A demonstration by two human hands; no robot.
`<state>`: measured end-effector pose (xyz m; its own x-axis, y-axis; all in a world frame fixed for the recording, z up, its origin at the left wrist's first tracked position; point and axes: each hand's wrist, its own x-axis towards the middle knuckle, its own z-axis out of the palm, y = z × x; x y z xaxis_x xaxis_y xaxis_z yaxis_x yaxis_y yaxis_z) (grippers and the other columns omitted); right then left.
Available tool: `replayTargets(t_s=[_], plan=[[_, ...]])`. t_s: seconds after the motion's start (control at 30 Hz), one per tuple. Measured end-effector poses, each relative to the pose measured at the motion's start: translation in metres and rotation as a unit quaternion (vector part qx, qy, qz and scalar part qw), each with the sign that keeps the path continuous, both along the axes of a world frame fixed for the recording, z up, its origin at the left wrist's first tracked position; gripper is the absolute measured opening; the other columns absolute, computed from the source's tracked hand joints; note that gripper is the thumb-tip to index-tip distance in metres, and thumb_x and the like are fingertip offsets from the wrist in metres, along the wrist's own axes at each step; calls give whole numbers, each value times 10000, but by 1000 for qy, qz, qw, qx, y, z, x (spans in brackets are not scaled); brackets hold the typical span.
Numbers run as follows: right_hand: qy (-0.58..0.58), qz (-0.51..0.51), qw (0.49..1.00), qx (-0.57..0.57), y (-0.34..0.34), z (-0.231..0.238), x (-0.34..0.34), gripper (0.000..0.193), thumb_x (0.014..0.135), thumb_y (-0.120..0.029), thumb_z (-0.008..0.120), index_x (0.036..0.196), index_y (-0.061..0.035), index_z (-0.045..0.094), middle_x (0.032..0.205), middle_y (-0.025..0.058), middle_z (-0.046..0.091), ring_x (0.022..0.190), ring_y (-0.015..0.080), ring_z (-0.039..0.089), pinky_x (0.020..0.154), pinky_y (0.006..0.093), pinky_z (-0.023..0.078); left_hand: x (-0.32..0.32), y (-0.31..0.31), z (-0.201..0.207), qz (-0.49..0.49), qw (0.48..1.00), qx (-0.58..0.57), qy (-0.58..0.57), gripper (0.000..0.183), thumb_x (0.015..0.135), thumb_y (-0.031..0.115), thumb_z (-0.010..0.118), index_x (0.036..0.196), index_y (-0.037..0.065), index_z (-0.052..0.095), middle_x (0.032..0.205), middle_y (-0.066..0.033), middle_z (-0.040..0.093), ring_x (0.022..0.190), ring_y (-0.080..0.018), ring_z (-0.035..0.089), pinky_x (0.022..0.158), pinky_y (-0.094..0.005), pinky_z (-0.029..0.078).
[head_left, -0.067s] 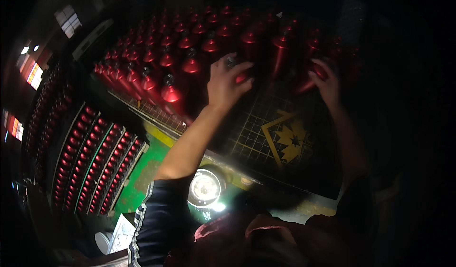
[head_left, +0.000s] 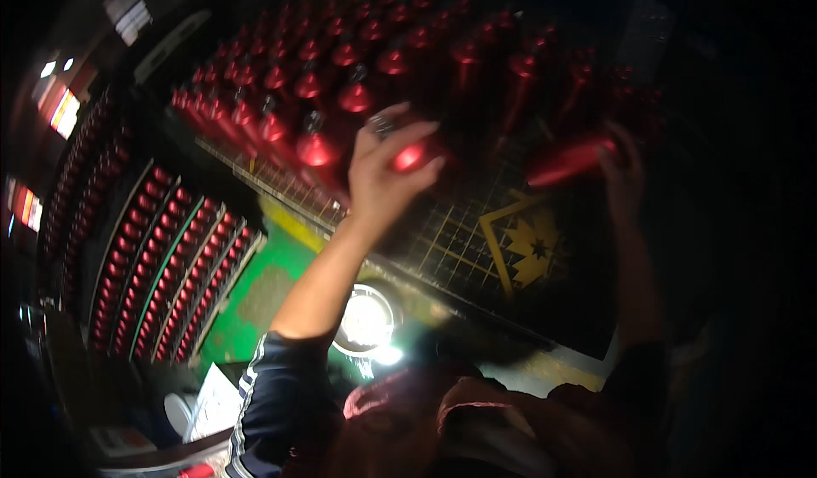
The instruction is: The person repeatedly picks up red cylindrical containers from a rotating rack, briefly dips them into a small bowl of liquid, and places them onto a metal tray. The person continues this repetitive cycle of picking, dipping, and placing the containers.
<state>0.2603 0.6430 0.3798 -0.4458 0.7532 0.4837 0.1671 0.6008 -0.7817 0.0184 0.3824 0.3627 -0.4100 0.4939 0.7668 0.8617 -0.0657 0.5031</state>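
Note:
My left hand (head_left: 387,171) is closed round the shoulder of a shiny red bottle (head_left: 411,157); its fingers hide much of the neck. At the right, my right hand (head_left: 625,167) grips one end of another red bottle (head_left: 568,163), which is tilted nearly flat above the table. Behind and left of both hands, several rows of red bottles (head_left: 317,149) with narrow dark necks stand upright close together. Motion blurs both held bottles, and my right hand is in shadow.
The dark table (head_left: 451,231) bears a yellow grid and a leaf-shaped print. At the left, racks (head_left: 170,265) hold many red bottles over a green floor (head_left: 255,308). A bright round lamp-like thing (head_left: 366,320) shines by the table's near edge. A white box (head_left: 214,401) stands lower left.
My right hand has moved right and slightly down, and its bottle now lies flatter and shows more. My left hand has shifted a little left and down. The whole view has shifted slightly.

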Motion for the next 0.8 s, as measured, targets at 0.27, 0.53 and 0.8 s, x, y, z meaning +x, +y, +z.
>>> replayTargets(t_s=[0.27, 0.53, 0.8], plan=[[115, 362, 710, -593, -182, -70, 17, 700, 895, -530, 512, 1448, -114, 403, 1400, 187, 479, 1208, 288, 523, 1000, 416, 460, 48, -258, -75, -45, 740, 146, -655, 591, 787, 276, 763, 1280, 10, 575, 1204, -188, 638, 1067, -270, 640, 957, -410, 518], [82, 341, 160, -923, -325, -252, -106, 472, 926, -378, 583, 1214, -4, 580, 1144, 209, 635, 1041, 362, 630, 850, 475, 563, 49, -357, -299, -183, 432, 310, -827, 502, 962, 368, 509, 1282, -16, 544, 1218, -302, 582, 1004, -422, 647, 865, -502, 583], [-18, 245, 92, -965, -376, -409, -192, 625, 860, -489, 632, 1223, 14, 553, 1193, 277, 573, 1024, 458, 583, 780, 544, 591, 5, -394, -409, -419, 65, 422, -801, 646, 969, 458, 487, 1378, -39, 432, 1378, -342, 394, 1261, -522, 432, 981, -604, 487]])
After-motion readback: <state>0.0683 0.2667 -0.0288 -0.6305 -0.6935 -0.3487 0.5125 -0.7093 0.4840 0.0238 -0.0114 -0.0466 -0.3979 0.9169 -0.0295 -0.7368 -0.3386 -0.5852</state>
